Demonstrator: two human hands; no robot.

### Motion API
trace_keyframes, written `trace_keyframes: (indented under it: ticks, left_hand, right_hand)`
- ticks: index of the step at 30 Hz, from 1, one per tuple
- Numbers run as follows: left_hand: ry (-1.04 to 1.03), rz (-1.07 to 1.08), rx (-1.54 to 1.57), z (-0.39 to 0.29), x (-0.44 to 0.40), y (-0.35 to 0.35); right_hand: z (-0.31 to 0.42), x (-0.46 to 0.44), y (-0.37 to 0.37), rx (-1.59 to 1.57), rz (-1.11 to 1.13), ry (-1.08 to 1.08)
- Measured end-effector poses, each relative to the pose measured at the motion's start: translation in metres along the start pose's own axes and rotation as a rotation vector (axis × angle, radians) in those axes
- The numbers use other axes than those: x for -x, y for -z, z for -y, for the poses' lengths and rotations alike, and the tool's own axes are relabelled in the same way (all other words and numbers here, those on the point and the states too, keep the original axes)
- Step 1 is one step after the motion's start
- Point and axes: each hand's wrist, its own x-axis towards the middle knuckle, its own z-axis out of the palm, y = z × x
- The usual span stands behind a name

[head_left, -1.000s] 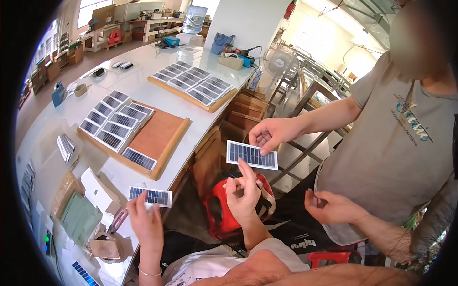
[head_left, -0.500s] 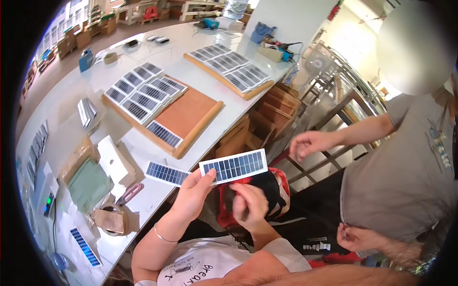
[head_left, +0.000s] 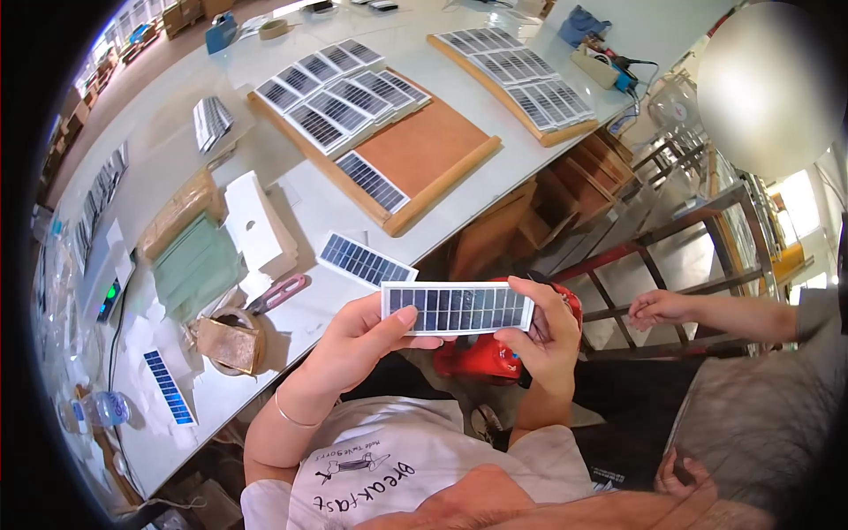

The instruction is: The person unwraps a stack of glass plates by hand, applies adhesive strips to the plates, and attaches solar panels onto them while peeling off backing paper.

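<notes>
A small white-framed solar panel (head_left: 459,309) is held level in front of me, its dark cells facing up. My left hand (head_left: 358,340) grips its left end, thumb on the face. At the right end, my right hand (head_left: 548,331) pinches it between thumb and fingers. Just behind lies another panel (head_left: 367,260) at the table's edge. A wooden tray (head_left: 442,141) beyond it bears overlapping rows of panels and one separate panel (head_left: 373,180) near its front corner.
A second tray of panels (head_left: 521,75) stands farther back. On the table (head_left: 291,353) are a tape roll (head_left: 231,340), a pink-handled cutter (head_left: 278,293), green sheets (head_left: 196,265) and white foam blocks (head_left: 256,225). To the right is a co-worker's hand (head_left: 661,309).
The co-worker's hand has let go of the panel and drawn back right. My left hand left the table-edge panel and took this one; my right hand now grips its other end. The view has shifted.
</notes>
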Motion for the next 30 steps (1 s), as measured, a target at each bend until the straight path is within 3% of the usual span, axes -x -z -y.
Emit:
trace_keyframes:
  ticks: [12, 18, 21, 28, 30]
  left_hand:
    - [-0.07, -0.06, -0.061, 0.004, 0.013, 0.011]
    - [-0.081, -0.06, -0.009, 0.003, 0.02, 0.016]
    - [-0.085, -0.093, -0.004, 0.001, 0.022, 0.014]
    - [-0.115, -0.146, -0.026, 0.003, 0.027, 0.019]
    - [-0.124, -0.114, -0.013, 0.002, 0.03, 0.022]
  right_hand:
    - [-0.008, 0.001, -0.021, -0.281, -0.004, 0.01]
    - [-0.002, 0.001, -0.028, -0.207, -0.015, 0.043]
    - [0.001, 0.003, -0.032, -0.276, -0.045, -0.02]
    - [0.004, 0.001, -0.037, -0.425, 0.008, 0.051]
    - [0.008, 0.0, -0.038, -0.296, -0.016, 0.039]
